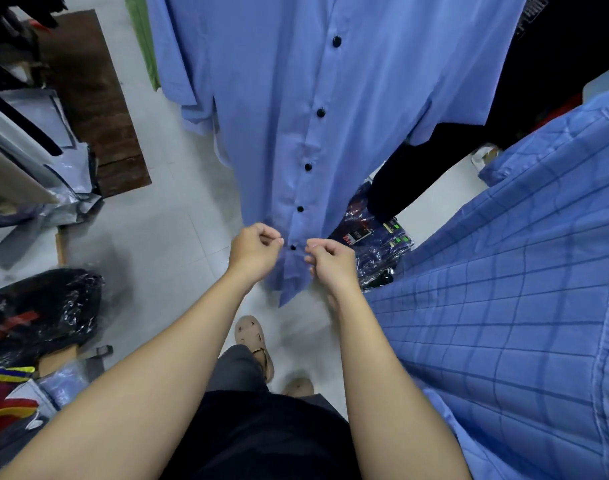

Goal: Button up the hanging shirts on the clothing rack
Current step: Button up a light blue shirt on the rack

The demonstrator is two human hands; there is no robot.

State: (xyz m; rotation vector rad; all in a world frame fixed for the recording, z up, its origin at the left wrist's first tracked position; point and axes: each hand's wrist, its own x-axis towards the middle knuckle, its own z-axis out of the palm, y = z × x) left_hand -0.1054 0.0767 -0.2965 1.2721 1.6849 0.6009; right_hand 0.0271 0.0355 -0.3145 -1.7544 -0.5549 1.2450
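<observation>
your left hand (pixel 255 250) and right hand (pixel 330 259) sit close together but apart, one on each side of the placket at the bottom of the plain blue shirt (pixel 261 98), which hangs straight in front of you and runs up and away from your hands. both hands have their fingers curled in a pinch at the cloth edges, apparently nipping the fabric on either side, though the exact contact is too small to be sure of. the lowest button (pixel 293 247) lies right between your fingertips, and that placement makes sense: holding both front edges near the hole keeps the loose hem from swinging and lines the button up with its slot. whether it is already fully through, you cannot tell from here. above your hands the other black buttons, such as the next one up (pixel 300 209), sit in a neat row along a closed front, so i judge this shirt is nearly or wholly done and you are at its last fastening. just to the right of your right hand hangs a checked blue shirt (pixel 503 306), likely the next one to tackle. below and beyond your right hand lie wrapped packs of clothing (pixel 375 244) on the floor (pixel 164 237), and left of your left hand a black plastic bundle (pixel 39 310)
</observation>
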